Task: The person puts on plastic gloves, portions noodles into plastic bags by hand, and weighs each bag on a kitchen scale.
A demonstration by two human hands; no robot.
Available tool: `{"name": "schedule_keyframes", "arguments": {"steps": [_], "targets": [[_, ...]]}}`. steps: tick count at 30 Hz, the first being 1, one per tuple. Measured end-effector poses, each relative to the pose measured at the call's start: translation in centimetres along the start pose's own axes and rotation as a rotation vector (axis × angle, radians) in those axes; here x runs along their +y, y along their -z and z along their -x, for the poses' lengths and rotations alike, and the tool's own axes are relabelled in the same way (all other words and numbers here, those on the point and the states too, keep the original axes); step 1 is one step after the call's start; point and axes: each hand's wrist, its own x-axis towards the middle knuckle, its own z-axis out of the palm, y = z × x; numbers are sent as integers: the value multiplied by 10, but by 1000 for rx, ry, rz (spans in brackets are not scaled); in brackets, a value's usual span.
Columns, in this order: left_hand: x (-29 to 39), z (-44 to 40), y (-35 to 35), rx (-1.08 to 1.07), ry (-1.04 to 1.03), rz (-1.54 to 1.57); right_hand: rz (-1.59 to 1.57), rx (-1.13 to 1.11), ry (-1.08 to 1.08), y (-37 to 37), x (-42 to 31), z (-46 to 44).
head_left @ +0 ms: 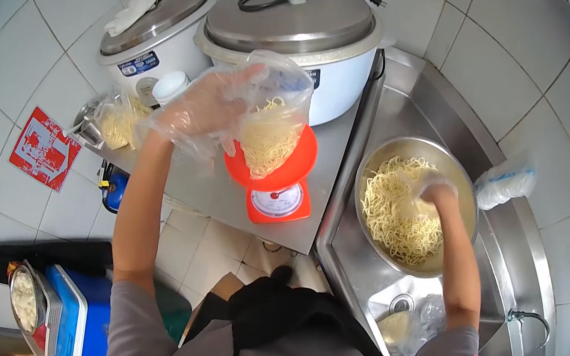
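A red kitchen scale [279, 204] with a round dial stands on the steel counter. On its red pan [303, 160] rests a clear plastic bag of noodles [268, 146]. My left hand [210, 105], in a clear plastic glove, is at the bag's upper left side with its fingers apart; whether it grips the film cannot be made out. To the right, a large steel bowl [361, 231] holds a heap of yellow noodles [399, 225]. My right hand [438, 194], also gloved, reaches into the noodles, its fingers hidden by glove and noodles.
Two large cookers [346, 90] [122, 65] stand behind the scale. Another noodle bag [119, 122] lies at the counter's left. The sink [374, 300] holds plastic bags [419, 327] below the bowl; a faucet [531, 317] is at right. A blue cooler [68, 307] sits lower left.
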Motion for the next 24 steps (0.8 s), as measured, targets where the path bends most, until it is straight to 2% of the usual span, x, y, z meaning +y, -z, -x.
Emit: {"name": "schedule_keyframes", "arguments": {"steps": [1,3,4,6,8,9,11,12,14,17,19,21,23,24], "targets": [[-3,-1,0,2,-41,11,43,85,-67,-42,20,6],[5,1,5,0,30,-88,-141,137,-157,-107,60,-5],[9,2,7,0,68,-137,-167,172,-161,-108,76,-8],[3,1,14,-7,12,-117,-225,228,-172,-104,91,0],[12,6,14,2,22,-163,-197,491,-70,-63,100,25],[15,7,14,17,15,-185,40,478,81,-44,117,19],[17,9,15,47,-6,-232,157,501,226,4,128,39],[18,9,13,50,-10,-222,38,549,219,40,111,70],[21,12,11,61,-22,-202,-274,562,-17,91,82,119],[19,10,13,40,-4,-232,-468,674,220,113,106,130],[20,12,14,68,-21,-206,-363,737,282,129,112,136],[19,13,16,85,-36,-215,-366,720,225,145,112,147],[19,14,20,93,-47,-265,-485,627,55,160,104,161],[24,16,20,100,-37,-271,-533,643,101,160,104,165]]}}
